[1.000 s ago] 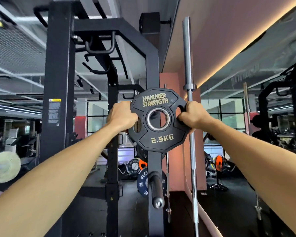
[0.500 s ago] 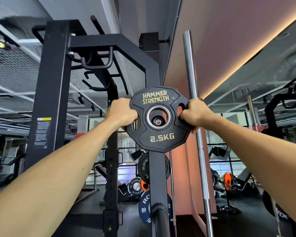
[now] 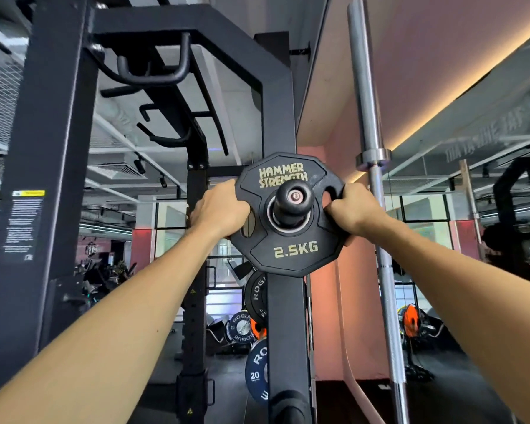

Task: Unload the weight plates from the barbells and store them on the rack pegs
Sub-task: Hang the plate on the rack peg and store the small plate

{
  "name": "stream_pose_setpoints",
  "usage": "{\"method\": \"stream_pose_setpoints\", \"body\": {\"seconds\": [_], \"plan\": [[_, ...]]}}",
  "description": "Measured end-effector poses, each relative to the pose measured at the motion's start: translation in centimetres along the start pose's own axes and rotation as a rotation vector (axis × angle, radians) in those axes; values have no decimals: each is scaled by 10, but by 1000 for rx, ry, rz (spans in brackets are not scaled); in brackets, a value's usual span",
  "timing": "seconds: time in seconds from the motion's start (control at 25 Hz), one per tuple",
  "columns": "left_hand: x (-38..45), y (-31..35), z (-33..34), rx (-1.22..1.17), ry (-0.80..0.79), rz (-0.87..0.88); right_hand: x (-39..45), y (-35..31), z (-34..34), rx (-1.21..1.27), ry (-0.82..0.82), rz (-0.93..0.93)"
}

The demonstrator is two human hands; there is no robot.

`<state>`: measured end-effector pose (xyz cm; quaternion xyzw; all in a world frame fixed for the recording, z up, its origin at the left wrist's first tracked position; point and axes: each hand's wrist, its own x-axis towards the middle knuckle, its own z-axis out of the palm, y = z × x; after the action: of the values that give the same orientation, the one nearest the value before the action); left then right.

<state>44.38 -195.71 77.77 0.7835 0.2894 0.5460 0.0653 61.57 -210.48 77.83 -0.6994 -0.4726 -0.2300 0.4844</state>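
The weight plate (image 3: 288, 215), a black disc marked 2.5KG, is now threaded onto the peg (image 3: 292, 199) of the rack post (image 3: 283, 316). Half a second ago the peg's end showed only through the centre hole, behind the plate; now the peg stands out through the hole toward the camera, with its capped end clear of the plate's face. The plate has therefore gone onto the peg. How far back it sits against the post cannot be told from this view.

The left hand (image 3: 219, 209) grips the plate's left edge, its fingers curled around the rim at the grip slot; the fingertips are hidden behind the plate. The right hand (image 3: 354, 209) grips the right edge likewise, fingers curled into the slot on that side. The peg lies between the two sets of fingers, and the plate's lettering reads upright above and below them.

A bare steel bar (image 3: 375, 209) stands upright just beyond the right hand's knuckles. Other plates (image 3: 254, 296) hang lower on the rack, below both hands.

Judgement: this plate is all but stored. It probably needs only a push home and release. The hold looks secure; the risk is letting go before the plate is seated.
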Motion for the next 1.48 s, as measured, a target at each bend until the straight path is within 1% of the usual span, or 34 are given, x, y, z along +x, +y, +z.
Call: {"method": "stream_pose_setpoints", "body": {"seconds": [0.28, 0.4, 0.52, 0.64, 0.72, 0.8, 0.84, 0.92, 1.08, 1.12, 1.2, 1.32, 1.4, 1.48], "plan": [[30, -24, 40, -35, -3, 23, 37, 28, 39, -50, 42, 18], [40, -31, 52, -30, -9, 18, 47, 36, 52, -49, 27, 45], [48, -38, 63, -37, -14, -4, 56, 42, 61, -15, 17, 31], [50, -36, 63, -70, -33, -7, 56, 41, 62, 91, 16, 20], [44, -33, 63, -49, -9, -10, 51, 41, 61, 56, 32, 30], [31, -34, 65, 13, 7, -4, 39, 41, 62, 33, 32, 87], [21, -36, 66, 31, -14, 6, 30, 41, 62, 65, 6, 133], [-2, -41, 63, 49, -107, 4, 11, 42, 60, 107, -74, 227], [-35, -60, 40, 235, -283, 7, -32, 51, 50, -80, -220, 213], [-47, -64, 33, 243, -328, -7, -45, 53, 45, -119, -262, 211], [-76, -72, 19, 184, -398, -63, -70, 52, 33, -165, -324, 196], [-117, -79, -1, 156, -436, -90, -103, 39, 20, -158, -350, 145], [-141, -81, -21, 148, -434, -104, -125, 27, 18, -153, -374, 105], [-162, -85, -44, 159, -422, -121, -148, 12, 24, -151, -433, 62]]}}
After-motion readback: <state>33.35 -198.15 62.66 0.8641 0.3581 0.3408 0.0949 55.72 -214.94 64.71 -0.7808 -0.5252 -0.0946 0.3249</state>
